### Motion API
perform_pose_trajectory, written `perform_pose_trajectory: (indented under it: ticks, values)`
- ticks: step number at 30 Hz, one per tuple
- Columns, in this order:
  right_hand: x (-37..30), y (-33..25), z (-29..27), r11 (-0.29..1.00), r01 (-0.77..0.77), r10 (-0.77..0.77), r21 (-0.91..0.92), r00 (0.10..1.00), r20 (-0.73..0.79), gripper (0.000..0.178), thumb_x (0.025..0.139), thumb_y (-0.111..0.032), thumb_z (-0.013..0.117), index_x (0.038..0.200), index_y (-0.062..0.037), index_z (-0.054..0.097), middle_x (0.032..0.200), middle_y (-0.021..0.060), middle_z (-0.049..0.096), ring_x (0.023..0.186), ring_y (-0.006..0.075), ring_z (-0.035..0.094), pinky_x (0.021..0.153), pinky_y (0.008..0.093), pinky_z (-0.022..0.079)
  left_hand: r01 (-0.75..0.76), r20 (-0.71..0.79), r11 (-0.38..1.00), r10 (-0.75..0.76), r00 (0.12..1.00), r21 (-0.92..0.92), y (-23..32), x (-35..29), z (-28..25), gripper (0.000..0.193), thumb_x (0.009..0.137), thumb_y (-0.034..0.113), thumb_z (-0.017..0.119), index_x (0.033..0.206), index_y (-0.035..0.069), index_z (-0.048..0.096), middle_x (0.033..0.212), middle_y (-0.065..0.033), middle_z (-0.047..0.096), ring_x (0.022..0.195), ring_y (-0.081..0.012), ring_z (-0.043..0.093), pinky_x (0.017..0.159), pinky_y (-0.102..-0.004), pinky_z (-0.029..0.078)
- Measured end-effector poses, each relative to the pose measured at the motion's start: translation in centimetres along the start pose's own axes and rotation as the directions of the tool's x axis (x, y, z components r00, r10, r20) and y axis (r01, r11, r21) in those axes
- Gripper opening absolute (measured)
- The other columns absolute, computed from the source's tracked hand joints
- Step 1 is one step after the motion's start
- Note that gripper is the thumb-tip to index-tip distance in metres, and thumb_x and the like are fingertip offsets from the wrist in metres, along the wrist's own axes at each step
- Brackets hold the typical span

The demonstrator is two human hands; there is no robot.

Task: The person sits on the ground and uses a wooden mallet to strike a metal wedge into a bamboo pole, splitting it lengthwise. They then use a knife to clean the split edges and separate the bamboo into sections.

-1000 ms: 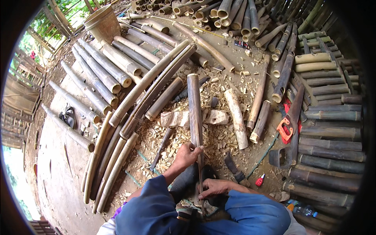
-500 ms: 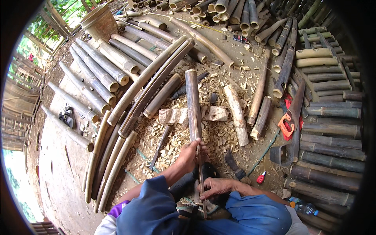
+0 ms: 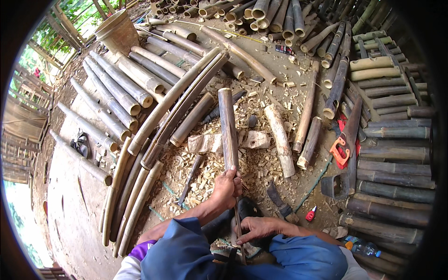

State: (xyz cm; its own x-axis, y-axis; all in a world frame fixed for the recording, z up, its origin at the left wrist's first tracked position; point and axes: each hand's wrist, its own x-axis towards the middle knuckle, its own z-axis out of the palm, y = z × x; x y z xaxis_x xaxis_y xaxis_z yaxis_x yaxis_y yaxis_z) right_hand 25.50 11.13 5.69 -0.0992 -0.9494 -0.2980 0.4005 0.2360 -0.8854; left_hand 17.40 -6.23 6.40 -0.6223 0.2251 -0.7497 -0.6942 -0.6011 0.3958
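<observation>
A dark brown bamboo pole [image 3: 227, 126] stands out away from me between my knees, its far end above a pale notched log [image 3: 205, 143]. My left hand [image 3: 225, 189] is closed around its near part, thumb lying along the top. Below that hand runs a narrow bamboo strip [image 3: 238, 221]; whether it is one piece with the pole, I cannot tell. My right hand [image 3: 257, 228] pinches the strip near its lower end, between thumb and fingers. On the ground to the right of my hands lies a curved blade with a handle [image 3: 280, 201].
Wood chips [image 3: 196, 170] cover the ground, with a chisel-like bar [image 3: 191, 179] on them. Curved bamboo poles [image 3: 179, 105] lie left. At right are an orange-handled saw [image 3: 343, 148], a small red bottle [image 3: 311, 213], a plastic water bottle [image 3: 361, 246] and stacked bamboo [image 3: 394, 186].
My left hand has turned so its thumb lies along the top of the bamboo and its fingers curl round the right side. The pole's far end dips slightly nearer. The right hand keeps its pinch.
</observation>
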Motion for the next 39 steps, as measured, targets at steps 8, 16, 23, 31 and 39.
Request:
perform_pose_trajectory:
  ticks: [8,16,23,31,39]
  values:
    - [-1.9,-3.0,-0.1,0.991,-0.069,0.07,0.115,0.998,0.0,0.033,0.1,-0.036,0.076,0.095,-0.0039,0.071,0.08,-0.0054,0.06,0.079,0.0047,0.053,0.068,0.0266,0.043,0.109,-0.046,0.972,-0.101,0.994,0.21,2.3,1.6,1.8,0.044,0.113,0.046,0.042,0.104,0.007,0.059,0.076,-0.0014,0.058,0.061,-0.0163,0.053,0.056,-0.0318,0.047]
    - [-1.3,-1.2,0.5,0.985,-0.027,0.031,0.173,0.999,-0.02,0.039,0.099,-0.04,0.076,0.081,-0.0082,0.062,0.071,-0.0064,0.055,0.068,0.0038,0.051,0.059,0.0262,0.039,0.128,-0.101,0.992,-0.127,0.987,0.004,2.1,3.7,1.8,0.044,0.112,0.051,0.045,0.091,0.013,0.053,0.066,0.0062,0.037,0.051,-0.0098,0.028,0.047,-0.03,0.024]
    - [-1.9,-1.9,0.7,0.993,0.0,-0.002,0.116,1.0,0.018,0.034,0.1,-0.036,0.075,0.092,-0.0039,0.07,0.081,-0.0051,0.06,0.078,0.0048,0.052,0.068,0.0271,0.043,0.071,-0.035,0.997,-0.07,0.997,0.019,3.4,1.7,3.6,0.041,0.113,0.048,0.045,0.086,0.017,0.048,0.064,0.0092,0.032,0.048,-0.0083,0.024,0.045,-0.0276,0.021]
    - [-2.1,-5.3,1.7,0.979,0.017,-0.018,-0.201,1.0,-0.001,0.03,0.095,-0.03,0.075,0.097,-0.0012,0.066,0.076,0.007,0.065,0.076,0.0157,0.064,0.071,0.0361,0.052,-0.368,0.282,0.876,0.285,0.916,0.31,5.4,-7.9,10.8,0.048,0.111,0.051,0.052,0.083,0.012,0.055,0.059,0.0054,0.042,0.047,-0.0078,0.034,0.043,-0.0266,0.029]
    - [-5.3,-2.2,-0.4,0.771,-0.316,-0.076,-0.553,0.816,-0.573,0.046,0.084,-0.049,0.077,0.09,-0.0035,0.071,0.077,0.0157,0.069,0.073,0.0324,0.067,0.073,0.0453,0.052,-0.629,0.664,0.618,0.221,0.715,0.472,6.4,-8.1,7.2,0.087,0.099,0.058,0.069,0.158,0.001,0.039,0.152,-0.0231,0.052,0.143,-0.0332,0.048,0.12,-0.0465,0.04]
